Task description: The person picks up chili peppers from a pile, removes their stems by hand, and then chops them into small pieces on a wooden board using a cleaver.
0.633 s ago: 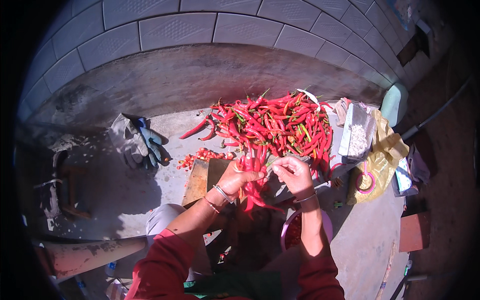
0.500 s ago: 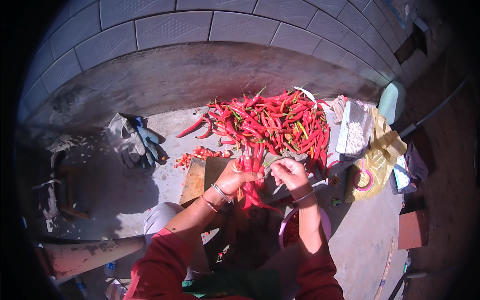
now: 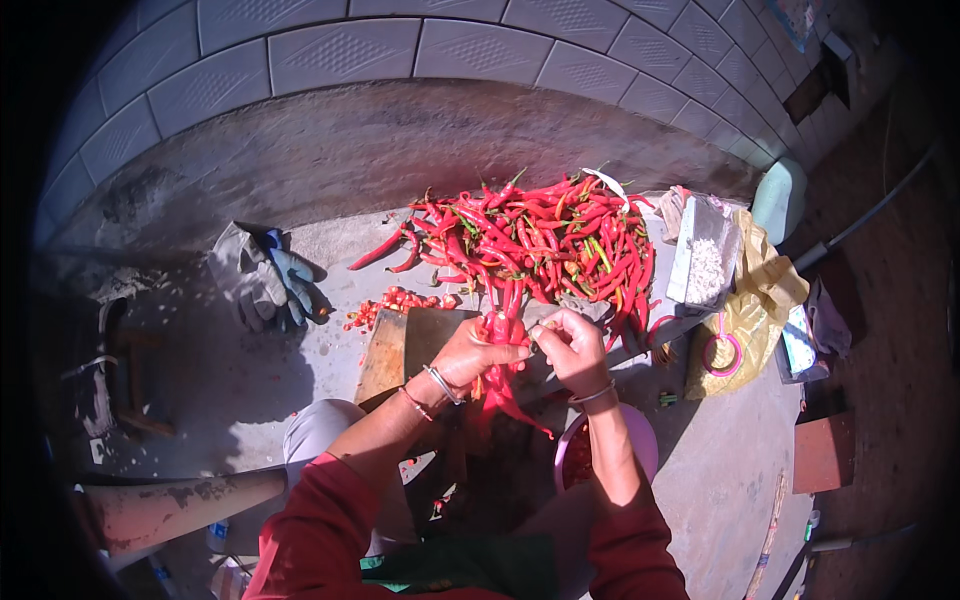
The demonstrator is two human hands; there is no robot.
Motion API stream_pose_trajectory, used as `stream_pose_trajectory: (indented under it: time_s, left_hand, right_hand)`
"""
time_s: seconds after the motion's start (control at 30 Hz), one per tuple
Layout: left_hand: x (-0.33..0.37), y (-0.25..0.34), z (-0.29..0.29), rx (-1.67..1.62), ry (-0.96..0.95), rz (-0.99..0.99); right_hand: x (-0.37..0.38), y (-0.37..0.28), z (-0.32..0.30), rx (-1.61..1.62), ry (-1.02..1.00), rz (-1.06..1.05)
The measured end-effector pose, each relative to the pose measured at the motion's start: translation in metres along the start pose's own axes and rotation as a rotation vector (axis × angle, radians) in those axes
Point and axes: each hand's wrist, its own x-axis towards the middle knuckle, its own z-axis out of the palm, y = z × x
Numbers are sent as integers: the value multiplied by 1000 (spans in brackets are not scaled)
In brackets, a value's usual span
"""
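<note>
My left hand (image 3: 468,358) is closed round a bunch of long red chili peppers (image 3: 503,388), whose tips hang down below my fingers. My right hand (image 3: 574,352) is in a pinch, its fingertips close to my left thumb; whatever small thing they hold is too small to make out. Beyond both hands lies a large heap of red chili peppers (image 3: 535,235) with some green stems. Chopped red chili pieces (image 3: 395,303) are scattered left of the heap, behind a wooden block (image 3: 385,350). A pink basin (image 3: 649,445) with red contents sits partly hidden behind my right forearm.
Work gloves (image 3: 290,280) lie at the left. On the right are a tray of white grains (image 3: 706,270), a yellow plastic sack (image 3: 765,300) and a pink ring-shaped handle (image 3: 723,356). A tiled wall (image 3: 485,48) closes off the far side. A reddish-brown block (image 3: 824,453) stands further right.
My right hand has drawn in slightly towards my left thumb, and the green stem seen by its fingers no longer shows. My left hand keeps its hold on the chili peppers.
</note>
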Motion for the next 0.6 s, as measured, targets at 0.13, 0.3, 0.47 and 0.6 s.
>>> stream_pose_trajectory:
  time_s: [0.13,0.3,0.47,0.6]
  left_hand:
    - [2,-10,-2,-95,32,-41]
    - [-5,-6,-8,-201,-59,-157]
    - [-20,18,-15,-246,-48,-135]
    - [-41,34,-27,-219,-18,-143]
  right_hand:
    - [-4,-3,11,-530,135,-454]
    - [-5,20,-19,-592,288,-386]
    - [-25,13,-57,-53,-210,310]
    - [-43,16,-27,-499,-808,277]
